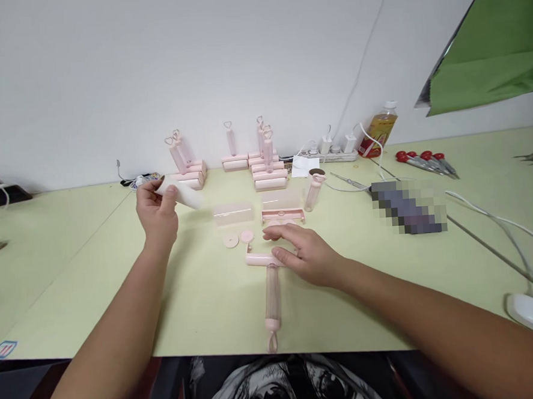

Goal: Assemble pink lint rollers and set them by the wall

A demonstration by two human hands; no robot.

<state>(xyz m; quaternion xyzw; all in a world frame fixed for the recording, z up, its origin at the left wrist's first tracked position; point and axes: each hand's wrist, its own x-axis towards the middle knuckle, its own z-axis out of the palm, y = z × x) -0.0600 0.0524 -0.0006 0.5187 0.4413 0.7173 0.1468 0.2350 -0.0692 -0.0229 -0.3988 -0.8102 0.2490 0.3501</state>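
My left hand point(158, 213) grips a white sticky-paper roll point(184, 195) between thumb and fingers, raised over the left part of the table. My right hand point(306, 254) is open, its fingers stretched over a pink lint roller handle point(273, 295). The hand hides the right end of that handle's crossbar; whether it touches it I cannot tell. Just beyond lie two pink round discs point(239, 238), with others partly behind my fingers. Two clear covers point(233, 212) and a pink roller frame point(282, 215) are farther back. A handle stands in another roll point(315, 192).
Several pink lint rollers point(269, 175) stand along the wall. At the right are a power strip point(336, 154), a drink bottle point(378, 129), red-handled tools point(426, 161), a blurred dark object point(406, 208) and white cables point(497, 215). A green sheet point(487, 47) hangs above.
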